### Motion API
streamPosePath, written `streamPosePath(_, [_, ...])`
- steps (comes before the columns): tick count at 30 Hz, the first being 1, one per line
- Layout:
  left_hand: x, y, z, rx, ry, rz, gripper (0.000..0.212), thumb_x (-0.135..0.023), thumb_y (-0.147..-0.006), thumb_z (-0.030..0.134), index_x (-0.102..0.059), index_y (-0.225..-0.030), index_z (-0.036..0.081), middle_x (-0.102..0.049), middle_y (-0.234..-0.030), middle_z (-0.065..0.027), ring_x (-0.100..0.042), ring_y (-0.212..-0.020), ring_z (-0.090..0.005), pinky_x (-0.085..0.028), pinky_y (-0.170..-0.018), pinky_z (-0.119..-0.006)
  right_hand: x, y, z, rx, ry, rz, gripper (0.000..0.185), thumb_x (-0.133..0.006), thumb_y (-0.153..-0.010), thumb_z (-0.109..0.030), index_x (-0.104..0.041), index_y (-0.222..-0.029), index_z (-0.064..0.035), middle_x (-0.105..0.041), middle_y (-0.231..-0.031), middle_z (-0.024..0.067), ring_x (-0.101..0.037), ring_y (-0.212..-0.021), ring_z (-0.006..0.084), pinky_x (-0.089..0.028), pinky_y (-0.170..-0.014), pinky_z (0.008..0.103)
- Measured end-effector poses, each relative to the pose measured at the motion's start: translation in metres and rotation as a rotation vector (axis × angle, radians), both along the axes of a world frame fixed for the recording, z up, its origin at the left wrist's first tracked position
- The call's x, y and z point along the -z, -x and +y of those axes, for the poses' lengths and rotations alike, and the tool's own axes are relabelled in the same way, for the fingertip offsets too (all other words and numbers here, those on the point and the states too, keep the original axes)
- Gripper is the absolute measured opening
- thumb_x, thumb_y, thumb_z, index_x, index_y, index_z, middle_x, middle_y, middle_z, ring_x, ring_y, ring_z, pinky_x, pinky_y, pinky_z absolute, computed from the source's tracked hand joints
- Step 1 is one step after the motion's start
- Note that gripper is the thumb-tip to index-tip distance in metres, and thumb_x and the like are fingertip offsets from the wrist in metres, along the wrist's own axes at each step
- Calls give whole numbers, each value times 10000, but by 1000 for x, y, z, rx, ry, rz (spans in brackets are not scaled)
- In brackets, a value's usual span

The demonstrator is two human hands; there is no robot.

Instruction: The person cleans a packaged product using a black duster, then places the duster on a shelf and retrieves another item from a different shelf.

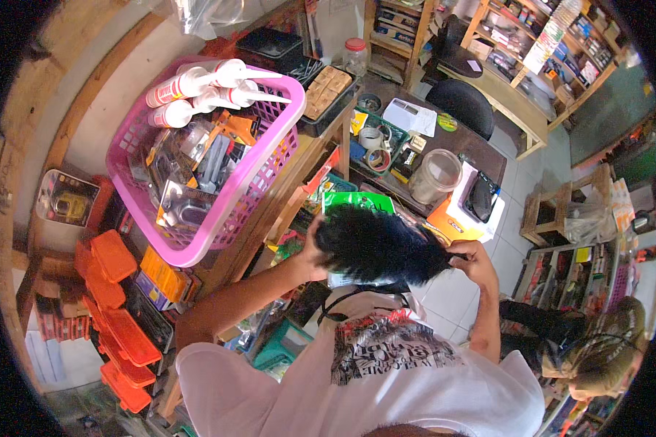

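Observation:
A black fluffy duster, blurred in places, is held out in front of my chest. My right hand grips its narrow right end between bent fingers. On the other side, my left hand holds the left edge of a green and white plastic packet. The duster lies over most of this packet, and my left fingertips are partly hidden behind the black fibres.
Left stands a pink plastic basket with sealant cartridges and blister packs. Orange plastic boxes sit lower left. A dark table ahead bears a clear tub and a green tape basket. A person is at right.

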State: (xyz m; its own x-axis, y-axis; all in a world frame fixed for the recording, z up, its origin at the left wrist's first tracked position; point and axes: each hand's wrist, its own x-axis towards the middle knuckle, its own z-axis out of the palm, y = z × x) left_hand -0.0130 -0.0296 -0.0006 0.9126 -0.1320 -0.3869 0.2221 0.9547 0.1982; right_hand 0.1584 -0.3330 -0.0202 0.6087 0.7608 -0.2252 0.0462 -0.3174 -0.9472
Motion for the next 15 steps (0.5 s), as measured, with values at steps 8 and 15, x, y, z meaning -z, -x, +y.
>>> streamPosePath(8, [-2, 0, 0, 14, -33, -11, 679, -296, -864, 599, -543, -1184, 53, -602, -1110, -156, -591, -993, -317, -454, -906, -467, 8, 4, 14, 128, -86, 19, 213, -632, -742, 60, -451, -653, -8, -390, -621, -32, -401, -557, 50, -346, -499, 237])
streamPosePath(15, [-6, -1, 2, -19, -70, 79, 547, -336, -871, 548, -598, -1020, 93, -639, -928, -108, -622, -841, -279, -495, -801, -461, 9, 2, 21, 125, -40, -17, 304, -661, -757, 16, -417, -585, -37, -374, -561, -48, -370, -488, 46, -305, -444, 231])
